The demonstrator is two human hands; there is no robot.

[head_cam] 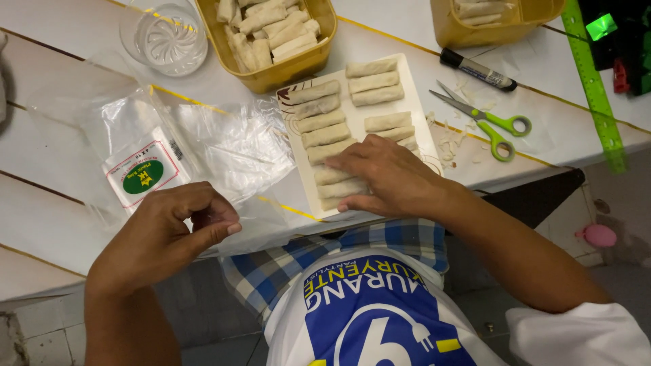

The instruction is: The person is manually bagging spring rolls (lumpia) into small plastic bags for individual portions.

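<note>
The right hand [386, 177] lies flat, fingers spread, on the pale uncooked spring rolls [325, 129] at the near end of the white rectangular tray [415, 102], pressing on the last few in the left column; it covers them more than it grips any one. The left hand [169, 227] is curled nearly closed, thumb against fingertips, pinching the edge of a clear plastic bag [230, 146] that sprawls across the white table [47, 224]. Whether there is anything between those fingers besides film, I cannot tell.

From where I stand, the sound way to handle these is gently: the wrappers look soft, so a flat palm that nudges the rolls together beats a squeeze, and the bag mouth wants holding open and steady beside the tray.

A white packet with a green oval label [144, 175] lies inside the plastic. Beyond the tray sits a yellow plastic tub [319, 57] heaped with more rolls, a clear glass [166, 34] to its left, and a second yellow tub [447, 30] to the right. Green-handled scissors [485, 122], a black marker [478, 70] and a green ruler [593, 88] lie off to the right.
</note>
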